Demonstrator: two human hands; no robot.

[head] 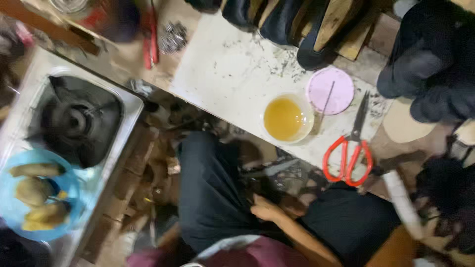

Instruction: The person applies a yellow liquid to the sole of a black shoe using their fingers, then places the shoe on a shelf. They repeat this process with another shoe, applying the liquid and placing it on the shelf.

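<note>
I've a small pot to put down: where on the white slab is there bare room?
The white slab is bare left of the yellow bowl, up to the shoe soles. The right end is crowded: pink lid, red scissors, dark gloves.

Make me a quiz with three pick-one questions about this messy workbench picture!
1. Where do the scissors lie?
A. right of the bowl
B. inside the stove
C. on the blue plate

2. What colour is the round lid?
A. green
B. pink
C. black

3. What state is the bowl in?
A. tipped over
B. empty
C. upright with yellow liquid

Answers:
1 A, the red-handled scissors rest on the board to the bowl's right.
2 B, the lid beside the bowl is pale pink.
3 C, the bowl stands on its base and holds yellow liquid.
</note>
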